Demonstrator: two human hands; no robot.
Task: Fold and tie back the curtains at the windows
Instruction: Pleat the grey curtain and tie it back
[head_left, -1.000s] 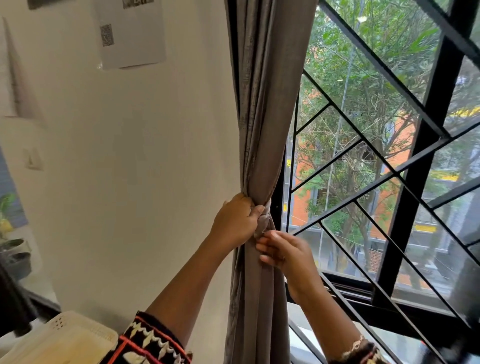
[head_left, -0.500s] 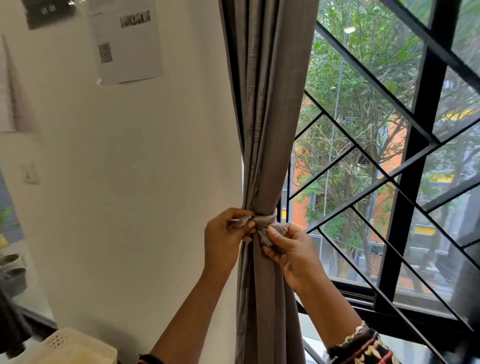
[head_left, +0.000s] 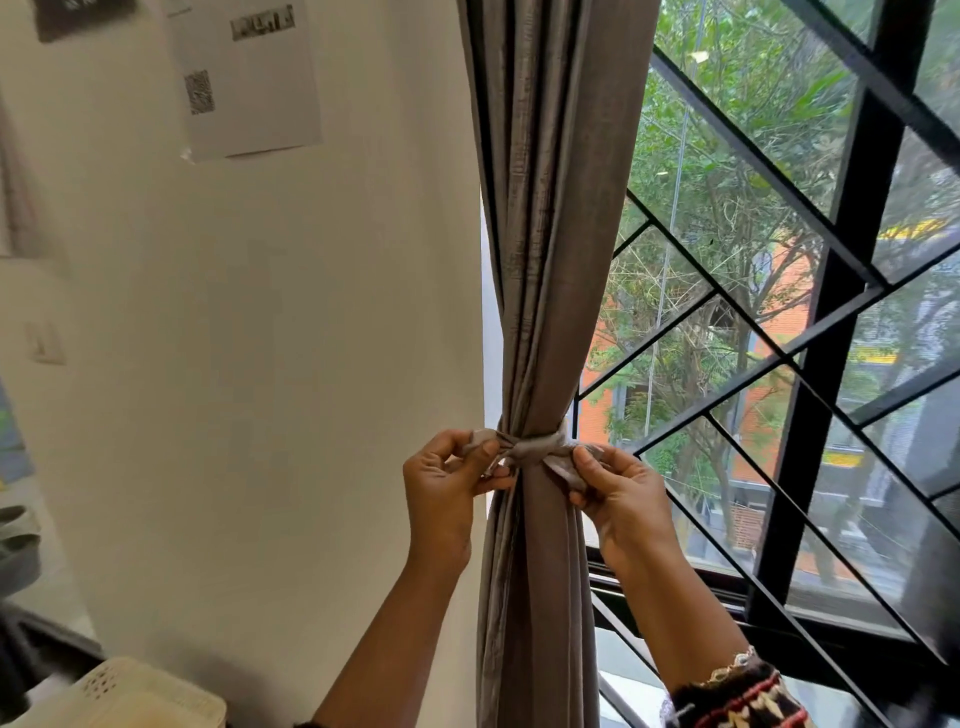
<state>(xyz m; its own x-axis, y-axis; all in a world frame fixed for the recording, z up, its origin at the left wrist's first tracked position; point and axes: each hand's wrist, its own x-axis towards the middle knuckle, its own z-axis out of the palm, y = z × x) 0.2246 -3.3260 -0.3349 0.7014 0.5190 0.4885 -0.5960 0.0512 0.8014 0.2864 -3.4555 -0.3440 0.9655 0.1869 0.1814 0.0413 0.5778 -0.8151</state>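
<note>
Filling the left half of the view, a pale wall meets a black-framed window whose diagonal bars cross in front of trees and an orange building outside. At the window's left edge, where it meets the wall, a grey curtain hangs gathered into one narrow bundle of folds, pinched in at a waist and flaring again below. A printed paper sheet is stuck near the wall's upper edge, and a cream perforated basket shows at the bottom left corner.

Both hands are raised to the curtain's waist, one on each side. The left hand pinches the left end of a grey fabric tie between thumb and curled fingers; the right hand grasps the right end the same way — its wrist in a patterned sleeve. The tie wraps around the bundle, crossed at the front between the two hands.
</note>
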